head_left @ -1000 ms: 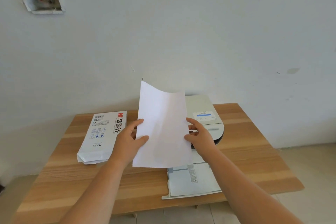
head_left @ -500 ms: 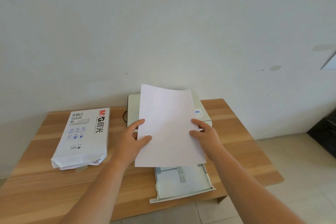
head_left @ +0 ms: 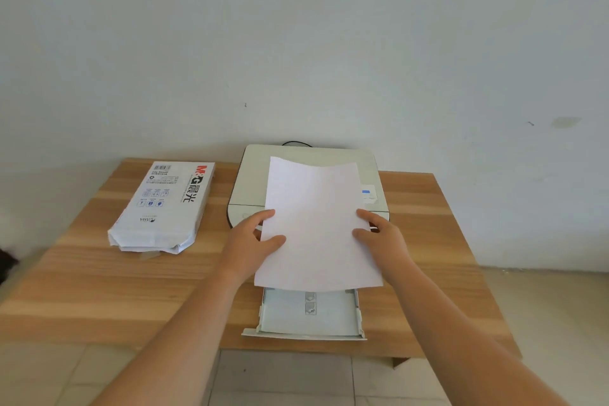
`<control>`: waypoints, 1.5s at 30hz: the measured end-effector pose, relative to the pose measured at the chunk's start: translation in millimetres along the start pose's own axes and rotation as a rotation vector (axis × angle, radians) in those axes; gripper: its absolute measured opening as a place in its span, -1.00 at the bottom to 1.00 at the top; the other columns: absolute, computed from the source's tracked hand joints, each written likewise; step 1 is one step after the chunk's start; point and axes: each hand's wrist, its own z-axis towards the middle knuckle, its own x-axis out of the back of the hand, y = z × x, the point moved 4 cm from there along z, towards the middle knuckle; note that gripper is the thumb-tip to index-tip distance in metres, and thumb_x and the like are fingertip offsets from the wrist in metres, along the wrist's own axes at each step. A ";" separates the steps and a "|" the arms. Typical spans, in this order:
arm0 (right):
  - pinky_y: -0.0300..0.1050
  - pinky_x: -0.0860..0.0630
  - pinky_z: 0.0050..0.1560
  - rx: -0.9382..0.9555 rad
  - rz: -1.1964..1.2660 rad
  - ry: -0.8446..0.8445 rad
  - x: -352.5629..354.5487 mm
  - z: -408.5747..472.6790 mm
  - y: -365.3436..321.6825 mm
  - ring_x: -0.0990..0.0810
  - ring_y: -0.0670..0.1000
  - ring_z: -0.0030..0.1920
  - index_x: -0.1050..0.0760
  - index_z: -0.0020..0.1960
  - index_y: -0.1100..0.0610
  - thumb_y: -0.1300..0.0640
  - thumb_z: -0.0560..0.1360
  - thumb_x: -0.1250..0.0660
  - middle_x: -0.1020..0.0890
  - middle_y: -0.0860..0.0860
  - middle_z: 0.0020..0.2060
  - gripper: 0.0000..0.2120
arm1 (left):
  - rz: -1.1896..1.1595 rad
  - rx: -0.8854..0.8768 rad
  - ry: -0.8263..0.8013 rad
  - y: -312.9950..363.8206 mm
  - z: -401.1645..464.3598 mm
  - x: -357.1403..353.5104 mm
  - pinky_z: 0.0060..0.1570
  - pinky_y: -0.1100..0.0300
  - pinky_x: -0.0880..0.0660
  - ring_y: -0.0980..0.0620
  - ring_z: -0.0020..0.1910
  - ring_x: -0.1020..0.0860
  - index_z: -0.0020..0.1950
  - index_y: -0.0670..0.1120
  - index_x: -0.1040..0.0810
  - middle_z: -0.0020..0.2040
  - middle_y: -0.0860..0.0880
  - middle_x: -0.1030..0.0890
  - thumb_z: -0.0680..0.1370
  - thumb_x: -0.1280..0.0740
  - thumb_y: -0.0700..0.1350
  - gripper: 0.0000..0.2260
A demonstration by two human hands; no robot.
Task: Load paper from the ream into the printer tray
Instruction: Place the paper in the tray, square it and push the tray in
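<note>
**Paper held over an open tray, ready to go in**

Nearest the camera, the printer tray [head_left: 309, 316] stands pulled out over the front edge of the wooden table [head_left: 82, 280], its bed bare of sheets where it shows, with a guide strip down its middle. Just above it a person holds the paper [head_left: 316, 227] by its two long edges: the left hand [head_left: 253, 240] pinches the left edge, thumb on top and fingers beneath, and the right hand [head_left: 379, 237] grips the right edge the same way. The paper is tilted, its near edge hanging above the tray's back half and its far edge lifted and gently bowed over the printer [head_left: 253, 181]. Whether it is one sheet or a thin sheaf cannot be told.

The step in hand appears to be the placing itself. The next move would call for lowering the paper flat, squaring it between the tray's side walls, then letting go with both hands.

Farther left, well apart from the printer, lies the ream [head_left: 164, 207], its wrapper torn open at the near end.

The count: one tray, one printer, one ream, one table, two hands.
</note>
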 end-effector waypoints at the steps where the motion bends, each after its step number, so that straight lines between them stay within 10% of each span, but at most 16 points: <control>1: 0.06 -0.57 0.11 0.001 -0.009 -0.017 3.1 2.1 3.1 -0.61 0.13 0.05 -0.51 0.28 -0.11 0.18 0.48 -0.35 -0.58 0.09 0.08 -0.60 | 0.003 0.008 0.009 -0.6 -4.0 -4.5 0.00 0.01 -0.61 0.03 0.05 -0.58 0.27 0.20 -0.47 0.16 0.04 -0.56 0.42 -0.50 -0.03 -0.54; 10: -0.20 -0.51 -0.17 -0.047 -0.068 -0.123 16.0 -2.0 29.7 -0.59 -0.03 -0.07 -0.48 0.33 -0.02 0.18 0.47 -0.41 -0.58 -0.02 0.02 -0.56 | 0.059 0.118 0.027 -13.6 -32.5 -27.8 -0.10 0.23 -0.52 0.06 0.06 -0.53 0.32 0.11 -0.46 0.13 0.04 -0.53 0.44 -0.49 -0.06 -0.52; 26: 0.04 -0.57 0.09 -0.165 -0.117 -0.087 -2.6 -32.1 93.7 -0.60 0.03 0.02 -0.47 0.34 0.00 0.21 0.53 -0.31 -0.57 -0.05 0.07 -0.61 | 0.055 0.286 -0.091 -63.1 -50.9 -28.8 -0.24 0.32 -0.48 0.11 -0.06 -0.56 0.26 -0.01 -0.50 0.03 0.04 -0.57 0.44 -0.49 -0.14 -0.58; 38: 0.08 -0.59 0.10 -0.311 -0.078 -0.049 -13.4 -51.7 146.4 -0.61 0.06 0.05 -0.47 0.32 -0.06 0.21 0.55 -0.25 -0.55 0.01 0.22 -0.63 | 0.034 0.454 -0.245 -112.3 -59.6 -38.0 0.17 0.06 -0.52 0.02 0.11 -0.55 0.19 0.07 -0.52 0.15 -0.02 -0.54 0.35 -0.56 -0.10 -0.55; 45: -0.06 -0.58 0.01 -0.406 -0.024 -0.072 -18.6 -53.7 172.1 -0.60 0.04 0.04 -0.47 0.35 0.06 0.27 0.53 -0.28 -0.56 0.04 0.20 -0.60 | 0.009 0.533 -0.253 -134.0 -73.3 -43.2 0.07 0.22 -0.43 0.04 0.16 -0.49 0.19 0.02 -0.53 0.17 -0.06 -0.51 0.36 -0.55 -0.16 -0.56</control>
